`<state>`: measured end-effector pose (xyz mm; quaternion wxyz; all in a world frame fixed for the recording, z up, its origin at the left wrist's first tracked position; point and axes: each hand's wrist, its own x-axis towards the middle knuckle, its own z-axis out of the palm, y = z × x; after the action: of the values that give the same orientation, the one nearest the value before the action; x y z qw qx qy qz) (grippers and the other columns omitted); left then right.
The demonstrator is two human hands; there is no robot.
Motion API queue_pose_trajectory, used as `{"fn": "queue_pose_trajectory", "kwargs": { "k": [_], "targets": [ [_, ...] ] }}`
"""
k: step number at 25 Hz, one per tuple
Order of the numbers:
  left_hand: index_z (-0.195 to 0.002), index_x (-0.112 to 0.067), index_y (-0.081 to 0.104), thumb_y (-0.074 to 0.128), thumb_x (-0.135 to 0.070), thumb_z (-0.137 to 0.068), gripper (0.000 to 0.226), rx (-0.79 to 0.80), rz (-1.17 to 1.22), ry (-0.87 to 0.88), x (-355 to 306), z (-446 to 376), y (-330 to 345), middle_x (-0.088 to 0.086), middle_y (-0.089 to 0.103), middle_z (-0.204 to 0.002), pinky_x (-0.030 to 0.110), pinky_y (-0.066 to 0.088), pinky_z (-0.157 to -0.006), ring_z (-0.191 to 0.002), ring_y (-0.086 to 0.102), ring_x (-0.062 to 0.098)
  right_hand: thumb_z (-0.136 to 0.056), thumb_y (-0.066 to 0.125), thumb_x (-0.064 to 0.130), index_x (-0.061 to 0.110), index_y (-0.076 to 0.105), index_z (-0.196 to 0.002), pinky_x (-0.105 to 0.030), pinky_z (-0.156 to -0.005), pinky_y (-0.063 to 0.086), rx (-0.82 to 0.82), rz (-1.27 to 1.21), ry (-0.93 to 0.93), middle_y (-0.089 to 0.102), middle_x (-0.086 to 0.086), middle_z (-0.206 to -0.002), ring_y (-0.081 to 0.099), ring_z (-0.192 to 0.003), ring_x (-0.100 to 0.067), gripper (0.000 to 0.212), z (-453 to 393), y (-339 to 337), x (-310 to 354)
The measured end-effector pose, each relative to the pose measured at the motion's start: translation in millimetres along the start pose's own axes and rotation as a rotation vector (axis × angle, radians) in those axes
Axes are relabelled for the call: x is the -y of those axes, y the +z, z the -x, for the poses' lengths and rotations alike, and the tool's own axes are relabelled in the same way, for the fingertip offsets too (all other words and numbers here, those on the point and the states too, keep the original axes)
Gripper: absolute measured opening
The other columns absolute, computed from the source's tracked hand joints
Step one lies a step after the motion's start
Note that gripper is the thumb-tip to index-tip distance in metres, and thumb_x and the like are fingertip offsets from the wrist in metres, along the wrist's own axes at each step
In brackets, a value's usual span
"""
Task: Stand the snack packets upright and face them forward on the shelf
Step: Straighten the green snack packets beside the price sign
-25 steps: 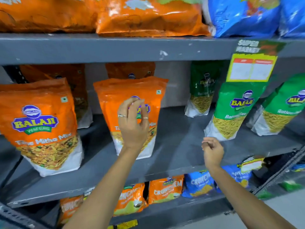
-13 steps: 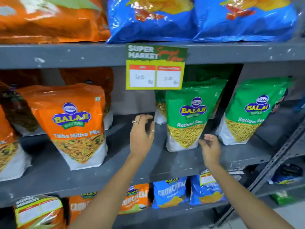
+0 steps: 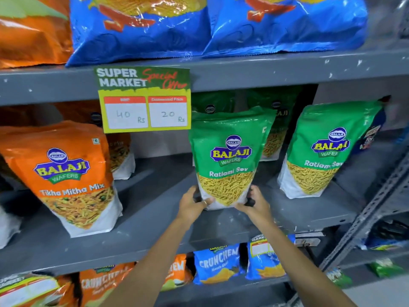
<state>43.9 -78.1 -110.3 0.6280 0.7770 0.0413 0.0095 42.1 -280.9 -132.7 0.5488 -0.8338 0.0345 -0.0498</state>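
A green Ratlami Sev packet (image 3: 230,156) stands upright on the grey middle shelf (image 3: 155,209), label facing me. My left hand (image 3: 192,204) grips its lower left corner and my right hand (image 3: 254,203) grips its lower right corner. A second green Ratlami Sev packet (image 3: 325,149) stands upright to the right, turned slightly. More green packets (image 3: 276,127) stand behind in shadow. To the left an orange Tikha Mitha Mix packet (image 3: 68,178) stands upright, facing forward, with another orange packet (image 3: 120,156) behind it.
A yellow and green price card (image 3: 145,99) hangs from the upper shelf edge. Big blue bags (image 3: 285,23) and an orange bag (image 3: 28,34) lie on the top shelf. Blue and orange Crunchem packets (image 3: 218,264) fill the lower shelf. A slotted metal upright (image 3: 371,220) runs at right.
The view has shifted right and closer. Both hands moved from open air in front of the shelf to the base of the middle green packet and took hold of it.
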Motion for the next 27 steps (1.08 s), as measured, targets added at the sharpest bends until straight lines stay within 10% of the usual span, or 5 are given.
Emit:
{"fn": "queue_pose_trajectory", "kwargs": {
  "k": [6, 10, 17, 23, 27],
  "targets": [
    [-0.103, -0.019, 0.053, 0.07, -0.004, -0.078, 0.034, 0.007, -0.03, 0.015, 1.5, 7.2, -15.6, 0.012, 0.065, -0.114, 0.038, 0.053, -0.086, -0.099, 0.063, 0.024, -0.056, 0.081, 0.037, 0.035, 0.053, -0.097, -0.043, -0.096, 0.045, 0.014, 0.073, -0.015, 0.067, 0.011, -0.091, 0.06, -0.105, -0.02, 0.05, 1.4, 1.7, 7.0],
    [-0.103, -0.02, 0.051, 0.081, -0.002, -0.064, 0.052, 0.038, 0.062, -0.006, -16.1, 7.7, -13.6, 0.0, 0.065, -0.105, 0.013, 0.053, -0.068, -0.09, 0.062, 0.011, -0.046, 0.087, 0.043, 0.037, 0.034, -0.134, -0.042, -0.113, 0.023, 0.093, 0.004, 0.127, 0.054, 0.003, -0.135, 0.036, -0.133, -0.026, 0.102, -9.7, 3.3, 12.2],
    [-0.079, -0.021, 0.065, 0.087, -0.001, -0.049, 0.043, -0.033, 0.302, 0.12, -120.4, -19.1, -19.5, -0.008, 0.071, -0.075, 0.016, 0.055, -0.052, -0.063, 0.07, 0.002, -0.051, 0.085, 0.043, 0.034, 0.045, -0.126, -0.029, -0.089, 0.018, 0.102, 0.074, 0.146, 0.058, -0.001, -0.127, 0.03, -0.129, -0.03, 0.086, -15.0, 10.4, 6.4],
    [-0.099, -0.015, 0.063, 0.07, -0.006, -0.077, 0.024, -0.08, 0.442, 0.148, -182.2, -39.8, -41.2, 0.008, 0.064, -0.097, 0.047, 0.053, -0.092, -0.101, 0.062, 0.029, -0.056, 0.082, 0.047, 0.037, 0.045, -0.124, -0.029, -0.084, 0.014, 0.094, 0.086, 0.134, 0.058, -0.001, -0.128, 0.028, -0.13, -0.03, 0.077, -16.7, 12.4, 2.4],
    [-0.11, -0.017, 0.057, 0.089, -0.017, -0.046, 0.072, -0.13, 0.413, 0.196, -143.9, -26.0, -43.7, 0.006, 0.067, -0.113, 0.039, 0.051, -0.092, -0.105, 0.063, 0.024, -0.056, 0.082, 0.042, 0.034, 0.047, -0.123, -0.032, -0.099, 0.022, 0.108, 0.076, 0.117, 0.059, 0.001, -0.126, 0.034, -0.128, -0.029, 0.076, -17.3, 12.0, 0.9]
  ]
}}
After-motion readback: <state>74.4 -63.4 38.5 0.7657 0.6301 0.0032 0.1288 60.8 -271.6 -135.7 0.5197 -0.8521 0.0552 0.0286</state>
